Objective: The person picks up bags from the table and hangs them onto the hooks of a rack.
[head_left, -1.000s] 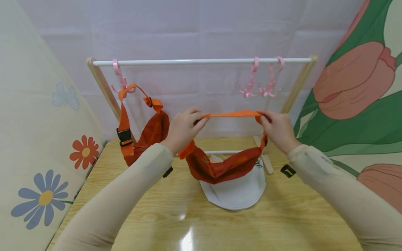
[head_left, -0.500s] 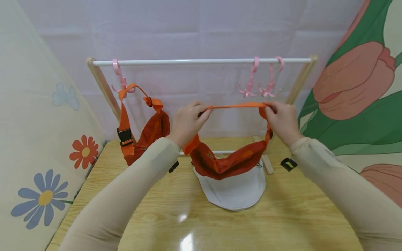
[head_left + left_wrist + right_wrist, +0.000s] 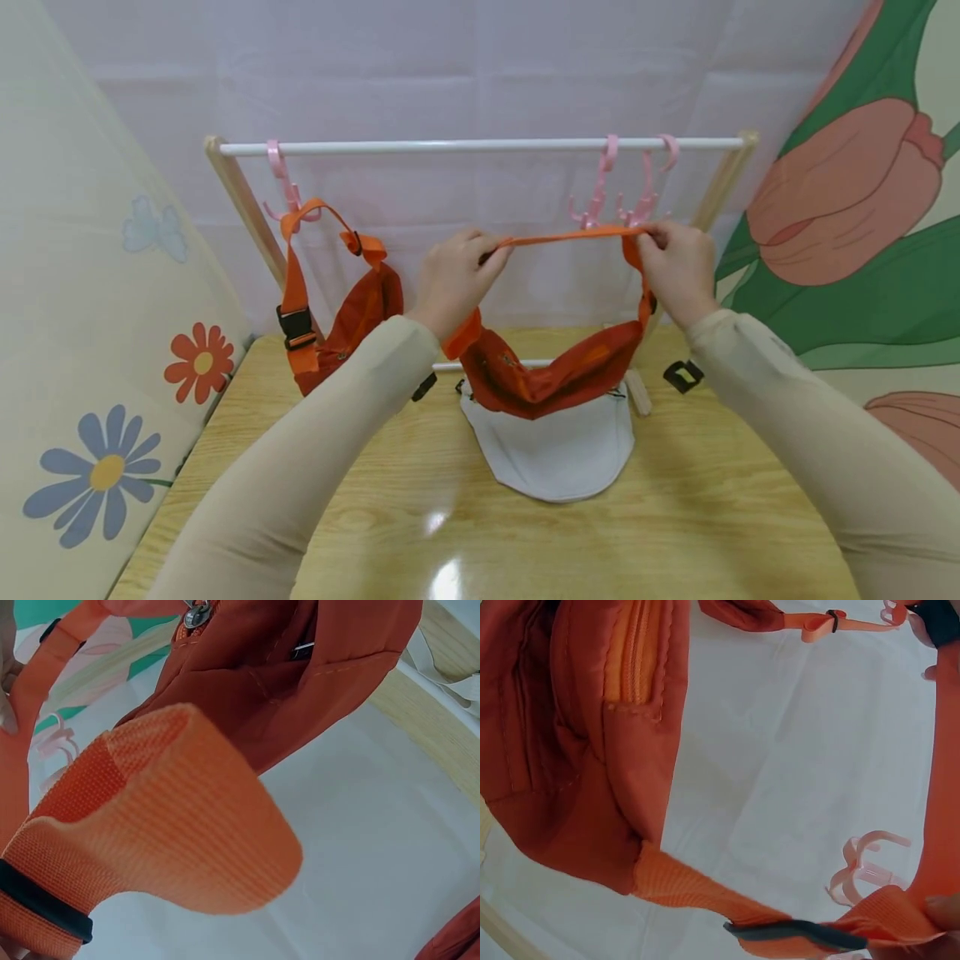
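Left of centre in the head view, the left hand (image 3: 459,279) pinches one end of the orange webbing strap (image 3: 570,236), thumb and fingers clamped together on it, with a bit of black showing at the grip. Right of centre, the right hand (image 3: 678,271) pinches the other end between thumb and curled fingers; how its outer fingers lie cannot be told. The strap runs nearly level between the hands, and its red-orange waist pack (image 3: 551,379) sags below them at the frame's centre right, in front of part of a pale grey bag (image 3: 558,462) on the wood-grain table (image 3: 375,525). In the left wrist view, a folded webbing loop (image 3: 202,825) fills the middle, a black slider (image 3: 45,901) at lower left. At the head view's left, a second waist pack (image 3: 367,312) hangs from a pink hook (image 3: 279,162) on the white rail (image 3: 450,147); two pink hooks (image 3: 597,187) hang at upper right.
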The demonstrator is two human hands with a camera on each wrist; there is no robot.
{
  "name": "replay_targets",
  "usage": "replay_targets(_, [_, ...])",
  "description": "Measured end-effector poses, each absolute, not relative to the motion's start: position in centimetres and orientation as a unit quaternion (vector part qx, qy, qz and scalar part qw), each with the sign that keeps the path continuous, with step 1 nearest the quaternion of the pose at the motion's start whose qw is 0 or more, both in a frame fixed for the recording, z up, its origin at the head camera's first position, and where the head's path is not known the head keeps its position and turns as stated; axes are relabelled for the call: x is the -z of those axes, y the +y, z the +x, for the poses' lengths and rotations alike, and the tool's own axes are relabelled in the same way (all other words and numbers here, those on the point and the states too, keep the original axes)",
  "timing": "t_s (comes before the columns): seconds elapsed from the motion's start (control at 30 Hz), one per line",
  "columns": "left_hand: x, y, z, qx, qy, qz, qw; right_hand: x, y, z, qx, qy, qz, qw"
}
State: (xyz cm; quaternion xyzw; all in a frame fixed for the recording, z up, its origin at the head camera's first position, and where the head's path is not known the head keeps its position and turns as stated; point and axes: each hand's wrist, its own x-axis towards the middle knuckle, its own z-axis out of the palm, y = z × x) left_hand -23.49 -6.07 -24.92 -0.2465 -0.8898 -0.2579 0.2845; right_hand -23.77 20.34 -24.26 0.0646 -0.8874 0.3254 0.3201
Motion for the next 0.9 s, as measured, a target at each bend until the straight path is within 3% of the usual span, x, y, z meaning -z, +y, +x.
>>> replay_targets(0.5, [23.9,-5.3,-24.0,0.240,-0.899,-0.228,0.287,23.3,20.6,-24.9,-0.362,-0.876,0.040,0.316])
replay_targets(0.9, [22.8,-4.2,-24.4,0.251,-0.915,-0.183,0.256,23.1,20.4,-25.9,-0.379,-0.872,-0.018,0.309])
